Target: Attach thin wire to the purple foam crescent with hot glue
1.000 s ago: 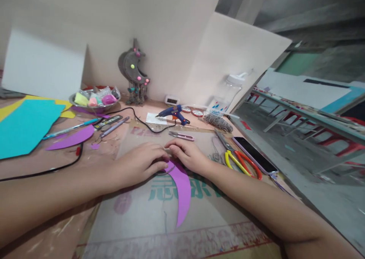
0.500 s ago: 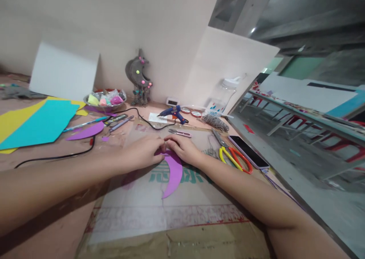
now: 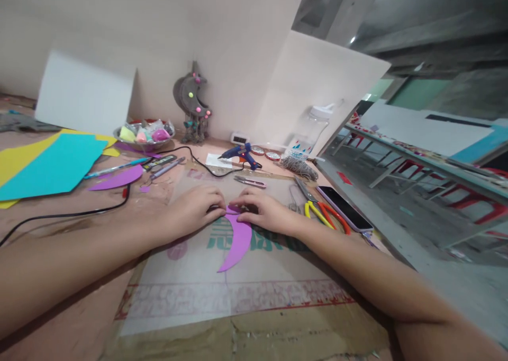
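Observation:
A purple crescent moon cutout (image 3: 239,243), which looks like foam sheet, lies in front of me with its lower tip pointing toward me. My left hand (image 3: 198,208) pinches the upper end of it from the left, thumb and fingers nearly together. On the other side, my right hand (image 3: 270,211) has its thumb on the crescent's upper part and its curled fingers at the top edge. Under both hands is a printed, translucent plastic sheet (image 3: 190,276) over cardboard (image 3: 270,334). The fingers partly hide the crescent's top.
Beyond my hands lie thread snips (image 3: 250,182), a blue glue gun (image 3: 240,154) and grey yarn (image 3: 299,168). Scissors (image 3: 327,215) and a phone (image 3: 345,208) are at right. Cyan sheet (image 3: 55,165), pens and a bowl of clay (image 3: 145,133) sit left. A grey moon decoration (image 3: 192,101) stands behind.
The crescent has turned slightly, its lower tip shifting left. My right hand's thumb has come onto it, and the two hands are a little farther apart at the fingertips.

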`<action>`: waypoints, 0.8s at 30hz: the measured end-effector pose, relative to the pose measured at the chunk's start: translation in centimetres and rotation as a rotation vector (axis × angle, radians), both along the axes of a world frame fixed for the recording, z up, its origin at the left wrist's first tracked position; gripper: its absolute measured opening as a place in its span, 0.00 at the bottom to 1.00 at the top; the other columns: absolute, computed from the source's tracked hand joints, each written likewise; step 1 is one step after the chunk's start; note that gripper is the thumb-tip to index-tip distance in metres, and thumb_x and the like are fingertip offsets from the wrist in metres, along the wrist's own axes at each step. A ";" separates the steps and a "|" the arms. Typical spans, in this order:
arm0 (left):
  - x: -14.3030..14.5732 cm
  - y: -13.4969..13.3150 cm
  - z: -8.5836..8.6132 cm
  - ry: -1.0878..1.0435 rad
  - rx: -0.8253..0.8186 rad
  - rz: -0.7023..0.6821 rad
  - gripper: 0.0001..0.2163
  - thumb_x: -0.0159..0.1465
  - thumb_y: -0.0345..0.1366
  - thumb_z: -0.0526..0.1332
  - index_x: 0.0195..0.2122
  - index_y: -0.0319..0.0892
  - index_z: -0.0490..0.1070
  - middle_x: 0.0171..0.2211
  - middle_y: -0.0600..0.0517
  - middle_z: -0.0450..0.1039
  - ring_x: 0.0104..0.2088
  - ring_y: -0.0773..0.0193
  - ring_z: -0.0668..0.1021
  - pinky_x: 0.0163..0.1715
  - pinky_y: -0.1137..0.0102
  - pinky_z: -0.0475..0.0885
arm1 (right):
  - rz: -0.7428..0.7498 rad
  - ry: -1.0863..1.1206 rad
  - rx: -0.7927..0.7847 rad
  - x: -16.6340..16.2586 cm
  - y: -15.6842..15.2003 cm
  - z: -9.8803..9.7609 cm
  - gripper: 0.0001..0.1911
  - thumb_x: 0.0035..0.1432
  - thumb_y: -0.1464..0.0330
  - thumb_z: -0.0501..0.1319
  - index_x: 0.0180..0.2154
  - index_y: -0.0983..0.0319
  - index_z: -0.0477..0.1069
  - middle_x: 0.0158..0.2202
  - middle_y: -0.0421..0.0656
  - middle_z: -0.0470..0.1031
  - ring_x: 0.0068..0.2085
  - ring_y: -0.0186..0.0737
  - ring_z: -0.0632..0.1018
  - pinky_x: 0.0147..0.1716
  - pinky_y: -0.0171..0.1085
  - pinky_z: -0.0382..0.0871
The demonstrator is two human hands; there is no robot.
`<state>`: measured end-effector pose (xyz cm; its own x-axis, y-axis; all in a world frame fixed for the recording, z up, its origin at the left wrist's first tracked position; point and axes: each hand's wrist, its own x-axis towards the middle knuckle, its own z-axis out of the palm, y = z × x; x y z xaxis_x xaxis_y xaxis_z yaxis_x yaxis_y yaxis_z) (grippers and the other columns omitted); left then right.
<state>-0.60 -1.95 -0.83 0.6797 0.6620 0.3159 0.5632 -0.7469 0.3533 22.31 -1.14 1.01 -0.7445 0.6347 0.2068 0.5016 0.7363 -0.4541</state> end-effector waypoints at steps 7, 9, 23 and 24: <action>0.1 0.0 0.0 0.021 0.006 -0.012 0.10 0.65 0.36 0.54 0.34 0.41 0.74 0.35 0.50 0.75 0.38 0.62 0.74 0.39 0.68 0.68 | -0.060 0.052 0.072 -0.8 -0.3 -1.6 0.07 0.58 0.67 0.61 0.31 0.63 0.75 0.32 0.42 0.72 0.37 0.36 0.72 0.41 0.36 0.65; 0.1 0.1 0.0 0.014 0.007 -0.023 0.10 0.65 0.36 0.53 0.33 0.41 0.74 0.35 0.50 0.75 0.37 0.62 0.75 0.38 0.68 0.68 | -0.078 0.039 0.111 -0.9 -0.5 -1.5 0.06 0.58 0.68 0.61 0.30 0.63 0.73 0.32 0.42 0.72 0.36 0.36 0.72 0.41 0.37 0.64; 0.1 0.0 0.4 0.013 -0.019 -0.017 0.10 0.66 0.36 0.53 0.35 0.40 0.73 0.36 0.49 0.75 0.39 0.61 0.74 0.41 0.67 0.68 | -0.421 0.756 0.007 0.3 -0.1 -1.4 0.13 0.67 0.62 0.45 0.30 0.59 0.56 0.26 0.37 0.62 0.28 0.32 0.66 0.35 0.34 0.63; 0.1 0.0 0.4 0.015 -0.017 -0.016 0.10 0.65 0.36 0.53 0.35 0.40 0.73 0.36 0.49 0.74 0.40 0.61 0.74 0.42 0.67 0.68 | -0.432 0.802 -0.005 0.4 0.0 -1.4 0.14 0.67 0.61 0.45 0.29 0.59 0.55 0.25 0.37 0.61 0.28 0.32 0.66 0.34 0.34 0.63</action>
<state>-0.48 -1.97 -0.42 0.6946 0.6563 0.2945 0.5569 -0.7498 0.3573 22.70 -1.14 -0.38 -0.0753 0.8275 0.5564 0.2654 0.5545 -0.7887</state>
